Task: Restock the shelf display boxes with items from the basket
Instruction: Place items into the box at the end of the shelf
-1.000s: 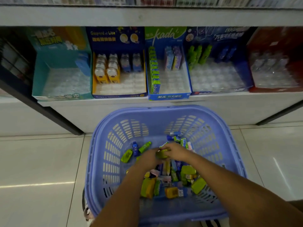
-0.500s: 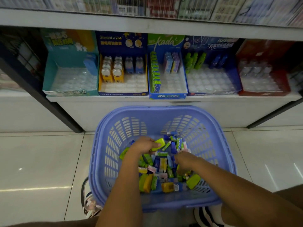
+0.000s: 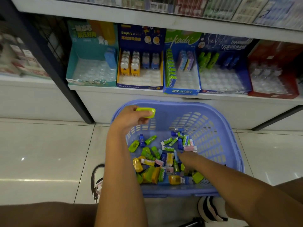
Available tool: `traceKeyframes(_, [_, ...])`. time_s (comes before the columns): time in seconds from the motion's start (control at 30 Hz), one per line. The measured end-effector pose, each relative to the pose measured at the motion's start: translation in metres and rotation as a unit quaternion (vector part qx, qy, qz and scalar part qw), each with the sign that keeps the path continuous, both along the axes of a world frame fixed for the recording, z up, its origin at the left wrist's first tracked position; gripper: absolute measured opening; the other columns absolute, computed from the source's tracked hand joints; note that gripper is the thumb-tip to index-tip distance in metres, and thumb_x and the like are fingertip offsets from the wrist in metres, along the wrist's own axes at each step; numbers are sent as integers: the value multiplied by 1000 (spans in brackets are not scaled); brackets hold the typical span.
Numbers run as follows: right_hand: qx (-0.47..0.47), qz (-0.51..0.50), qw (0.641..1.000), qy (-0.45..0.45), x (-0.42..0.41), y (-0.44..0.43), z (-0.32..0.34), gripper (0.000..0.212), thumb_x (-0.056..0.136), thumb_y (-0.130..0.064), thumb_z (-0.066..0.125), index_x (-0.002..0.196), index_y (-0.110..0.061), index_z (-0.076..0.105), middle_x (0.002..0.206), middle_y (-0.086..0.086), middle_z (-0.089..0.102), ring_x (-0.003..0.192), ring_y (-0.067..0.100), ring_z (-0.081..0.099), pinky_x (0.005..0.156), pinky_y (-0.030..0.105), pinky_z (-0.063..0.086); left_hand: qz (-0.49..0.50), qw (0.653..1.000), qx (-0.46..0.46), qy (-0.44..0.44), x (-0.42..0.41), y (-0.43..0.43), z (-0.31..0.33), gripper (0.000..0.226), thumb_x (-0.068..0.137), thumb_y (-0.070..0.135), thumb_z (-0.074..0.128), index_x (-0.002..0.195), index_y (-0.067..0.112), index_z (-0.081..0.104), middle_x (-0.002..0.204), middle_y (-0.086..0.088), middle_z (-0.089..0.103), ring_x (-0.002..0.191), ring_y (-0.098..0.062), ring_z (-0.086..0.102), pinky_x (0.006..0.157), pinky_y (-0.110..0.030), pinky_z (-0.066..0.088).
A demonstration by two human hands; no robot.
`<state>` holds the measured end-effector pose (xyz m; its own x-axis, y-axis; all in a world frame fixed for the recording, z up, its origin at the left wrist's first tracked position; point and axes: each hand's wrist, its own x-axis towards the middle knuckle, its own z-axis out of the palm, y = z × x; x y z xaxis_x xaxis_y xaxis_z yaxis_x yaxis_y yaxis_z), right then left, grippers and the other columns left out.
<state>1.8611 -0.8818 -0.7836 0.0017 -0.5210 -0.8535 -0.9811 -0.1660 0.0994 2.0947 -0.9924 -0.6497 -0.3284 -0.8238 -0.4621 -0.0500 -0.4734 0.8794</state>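
Head view: left hand (image 3: 129, 118) hangs over the basket's (image 3: 232, 128) far-left rim, thumb and curled fingers pinching a green case (image 3: 146, 112). The case's long axis runs left-right, nearly level, with its free end sticking out right of the fingers. Right hand (image 3: 186, 158) is low inside the basket on the pile of items (image 3: 155, 163). It is blurred, fingers pointing into the pile, and I cannot tell if they hold anything.

The key relation, as I judge it: the teal box (image 3: 91, 76) sits on the shelf beyond the basket and to its left, with one blue case (image 3: 110, 57) of like shape at its back right. So the target lies ahead and left of the left hand, clearly the nearer one. The case probably needs turning upright to match.
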Motion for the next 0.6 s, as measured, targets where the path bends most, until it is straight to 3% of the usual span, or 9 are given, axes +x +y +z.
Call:
traceKeyframes(0.1, [35,-2,999,5,1,-2,4,45,85,-26,68,121,-5,51,94,6,55,79,21,55,74,35,49,48,998,-7,47,14,2,16,14,83,0,66,87,5,54,80,-14,67,58,-14,68,63,-23,58])
traceKeyframes(0.17, [41,-41,998,-8,4,-7,12,19,86,-26,67,91,-13,53,75,-2,41,61,12,42,55,26,42,75,995,-27,60,23,2,26,10,84,1,65,87,5,57,76,-12,67,57,-13,67,61,-22,57])
traceKeyframes(0.23, [40,-81,994,-56,10,-19,26,31,86,-30,67,69,-19,44,69,-2,39,56,11,38,51,23,34,111,988,-50,92,33,1,36,3,86,4,63,87,6,62,68,-4,69,56,-10,63,57,-18,55])
traceKeyframes(0.3, [10,-133,981,-139,21,-35,49,24,85,-33,69,78,-15,54,73,3,50,60,15,48,57,26,40,155,976,-73,135,41,-2,43,5,89,10,61,86,10,66,63,2,69,54,-6,59,56,-17,52])
traceKeyframes(0.37, [-66,-215,938,-265,36,-54,77,28,81,-28,73,103,-15,61,80,-1,59,66,12,58,60,21,47,201,962,-99,159,50,-5,47,9,91,17,60,86,14,67,62,6,66,55,-5,56,57,-17,50])
traceKeyframes(0.4, [-97,-251,902,-337,45,-65,93,29,80,-23,74,105,-17,62,79,-2,61,65,11,60,59,18,49,227,954,-110,162,54,-7,46,10,91,20,61,86,15,67,62,8,64,57,-5,55,58,-17,50])
traceKeyframes(0.53, [-212,-290,737,-573,93,-106,168,25,83,-7,67,100,-25,64,87,0,66,70,10,67,63,20,54,328,924,-112,160,68,-15,37,13,92,26,59,92,16,67,75,5,68,69,-8,63,65,-19,53])
traceKeyframes(0.6, [-313,-250,697,-595,119,-131,198,29,83,-8,68,99,-32,64,93,-3,63,72,12,67,66,20,54,370,910,-97,160,72,-21,32,11,94,22,57,93,16,66,79,3,70,73,-10,66,66,-21,54])
